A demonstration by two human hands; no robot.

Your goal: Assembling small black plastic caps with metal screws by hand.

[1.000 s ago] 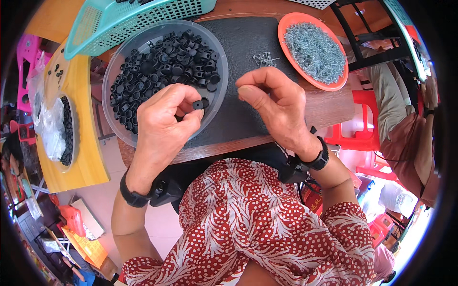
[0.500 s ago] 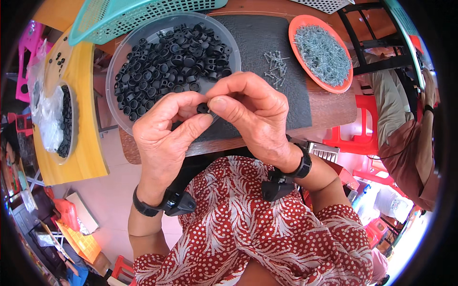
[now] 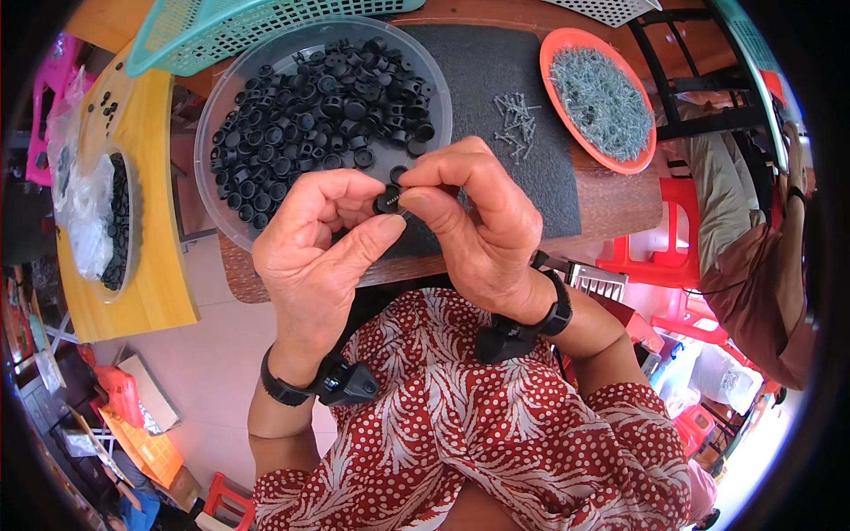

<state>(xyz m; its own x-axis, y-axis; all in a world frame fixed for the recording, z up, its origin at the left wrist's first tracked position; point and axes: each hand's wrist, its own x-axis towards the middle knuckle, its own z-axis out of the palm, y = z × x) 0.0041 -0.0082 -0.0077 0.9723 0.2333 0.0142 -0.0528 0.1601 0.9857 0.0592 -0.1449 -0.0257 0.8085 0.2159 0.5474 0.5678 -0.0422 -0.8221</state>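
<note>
Between the thumb and fingers of my left hand [image 3: 312,239] is a small round black plastic part [image 3: 385,203]. My right hand [image 3: 489,221] pinches a small metal screw [image 3: 396,201] against that part; its threads show, but my fingertips hide the rest. Both hands are held close together over the front of a dark mat [image 3: 558,190]. Just beyond them stands a clear round tub [image 3: 203,164] full of similar black parts [image 3: 292,124]. Several loose screws [image 3: 515,124] lie on the mat, right of the tub.
An orange plate [image 3: 548,88] heaped with screws sits at the right of the table. A green basket [image 3: 186,40] stands behind the tub. On a yellow table [image 3: 159,292] at left is another container of black parts. Red stools [image 3: 660,234] and a person [image 3: 753,257] are at right.
Both hands have shifted slightly right. The black part has turned in my left fingers, and the screw's threads now show more clearly across it.
</note>
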